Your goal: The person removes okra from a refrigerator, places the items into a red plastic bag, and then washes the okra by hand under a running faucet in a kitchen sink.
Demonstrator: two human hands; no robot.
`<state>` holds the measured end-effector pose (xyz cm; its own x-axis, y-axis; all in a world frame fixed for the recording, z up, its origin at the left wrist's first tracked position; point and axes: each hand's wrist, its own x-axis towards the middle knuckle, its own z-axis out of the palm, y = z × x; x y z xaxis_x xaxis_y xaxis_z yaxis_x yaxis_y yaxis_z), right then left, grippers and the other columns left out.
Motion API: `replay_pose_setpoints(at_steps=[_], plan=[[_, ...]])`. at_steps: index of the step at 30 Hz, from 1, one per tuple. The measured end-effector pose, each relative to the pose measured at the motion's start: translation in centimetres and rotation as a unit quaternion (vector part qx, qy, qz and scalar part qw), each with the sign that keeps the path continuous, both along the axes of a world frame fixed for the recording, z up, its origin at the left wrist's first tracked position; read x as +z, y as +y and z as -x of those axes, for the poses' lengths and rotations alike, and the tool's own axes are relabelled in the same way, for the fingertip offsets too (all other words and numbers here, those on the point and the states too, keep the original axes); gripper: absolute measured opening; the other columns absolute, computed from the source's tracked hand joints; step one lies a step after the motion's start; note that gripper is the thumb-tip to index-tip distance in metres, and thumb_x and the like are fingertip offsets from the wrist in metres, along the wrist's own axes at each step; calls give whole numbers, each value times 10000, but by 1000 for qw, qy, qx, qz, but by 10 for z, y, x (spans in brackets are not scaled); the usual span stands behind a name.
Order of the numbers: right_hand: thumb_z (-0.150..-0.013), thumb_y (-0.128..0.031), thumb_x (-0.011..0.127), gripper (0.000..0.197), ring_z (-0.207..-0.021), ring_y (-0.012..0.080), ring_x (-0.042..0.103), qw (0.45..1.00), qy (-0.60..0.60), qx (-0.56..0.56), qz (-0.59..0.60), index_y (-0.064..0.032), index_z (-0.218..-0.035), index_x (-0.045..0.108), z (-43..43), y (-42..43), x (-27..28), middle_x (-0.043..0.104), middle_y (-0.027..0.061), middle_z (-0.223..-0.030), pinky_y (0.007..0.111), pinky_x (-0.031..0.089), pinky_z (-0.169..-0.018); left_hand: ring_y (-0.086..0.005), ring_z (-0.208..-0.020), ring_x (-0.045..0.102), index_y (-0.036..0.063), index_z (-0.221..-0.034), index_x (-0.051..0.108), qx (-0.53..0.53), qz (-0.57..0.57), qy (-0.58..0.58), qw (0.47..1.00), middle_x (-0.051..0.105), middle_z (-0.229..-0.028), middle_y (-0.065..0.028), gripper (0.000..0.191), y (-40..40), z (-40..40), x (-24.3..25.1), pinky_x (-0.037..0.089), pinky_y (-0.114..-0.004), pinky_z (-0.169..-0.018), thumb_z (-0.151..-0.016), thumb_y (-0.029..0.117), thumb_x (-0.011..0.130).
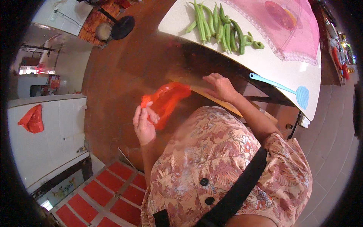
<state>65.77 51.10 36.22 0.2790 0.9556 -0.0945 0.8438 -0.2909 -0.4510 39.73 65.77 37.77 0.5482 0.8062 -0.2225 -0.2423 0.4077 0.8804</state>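
My left hand [145, 122] pinches one end of a thin red plastic bag [167, 105] between thumb and fingers. The rest of the bag stretches out to the right, over the brown floor and away from the table. My right hand [221, 86] is held in the air just right of the bag, its fingers apart and nothing in them. Beyond it, green okra pods [218, 28] lie in a loose pile at the near edge of the white table [283, 72]. A few curled green pieces [258, 44] sit at the pile's right end.
A pink mesh food cover [300, 34] stands on the table over a reddish dish [280, 15]. A blue fly swatter [283, 86] lies along the table's edge. Below is a wooden bench [212, 96]. Another red plastic bag [32, 119] is at the white-tiled wall on the left.
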Motion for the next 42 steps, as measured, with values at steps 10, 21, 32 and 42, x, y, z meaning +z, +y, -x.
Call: replay_pose_setpoints(at_steps=[10,21,32,42], plan=[[-633,-168,677,697,-1072,301,491,983,5,172,-58,-93,-1266,397,59,57,-53,547,156,-1105,454,348,-891,-115,-515,419,-32,-935,558,-211,-25,-140,967,453,-573,-19,319,-6,-17,51,364,-273,-534,-910,256,423],[-728,20,491,263,-685,134,585,821,477,-290,-121,-16,-976,572,-48,-18,91,595,40,-868,245,495,-614,-114,-711,523,5,-973,570,110,-62,152,980,553,-849,-60,223,16,28,-11,437,-246,-663,-894,173,446],[-829,-55,467,308,-892,293,586,535,538,-454,-467,69,-1109,443,-238,-128,26,546,187,-1044,404,497,-797,-105,-724,519,7,-994,551,-140,-37,187,972,560,-829,-45,210,-18,-1,-28,432,-237,-665,-882,174,490],[-827,-90,528,288,-853,198,570,651,390,-489,-431,40,-1082,490,-187,-78,53,565,108,-982,333,479,-757,-164,-759,547,18,-1083,512,-114,-200,288,930,542,-954,-81,284,-22,-16,-40,458,-286,-685,-822,121,551]])
